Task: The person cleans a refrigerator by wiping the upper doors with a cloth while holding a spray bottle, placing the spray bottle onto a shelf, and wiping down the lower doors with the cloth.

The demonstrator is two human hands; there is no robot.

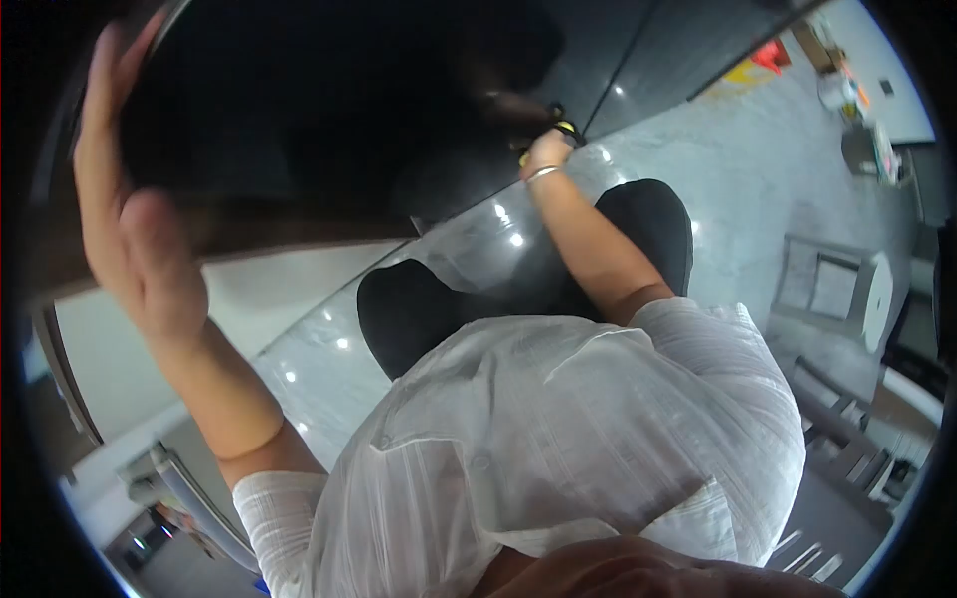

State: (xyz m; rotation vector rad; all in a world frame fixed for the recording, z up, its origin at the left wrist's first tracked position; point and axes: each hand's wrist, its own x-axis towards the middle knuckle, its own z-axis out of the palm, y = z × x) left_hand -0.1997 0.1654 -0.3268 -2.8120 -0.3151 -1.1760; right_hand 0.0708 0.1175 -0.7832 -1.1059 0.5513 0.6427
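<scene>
My left hand [130, 219] is raised at the left with its fingers stretched upward and the thumb apart. It is beside the left edge of a large glossy dark panel [299, 120]; whether the fingertips touch that edge I cannot tell. Low down, close to the panel's bottom edge, my right hand [547, 151] is closed around a small black-and-yellow object [568, 130]. Most of that object is hidden by the fingers, so its kind is unclear. A faint reflection of the hand shows in the panel.
My bent knees [409, 299] are close to the panel, above a shiny grey tiled floor [738, 189]. A grey chair [822, 284] stands to the right. Farther back are a red-and-yellow bag [758, 65] and a dark bin [867, 149]. A white wall [150, 329] is at the left.
</scene>
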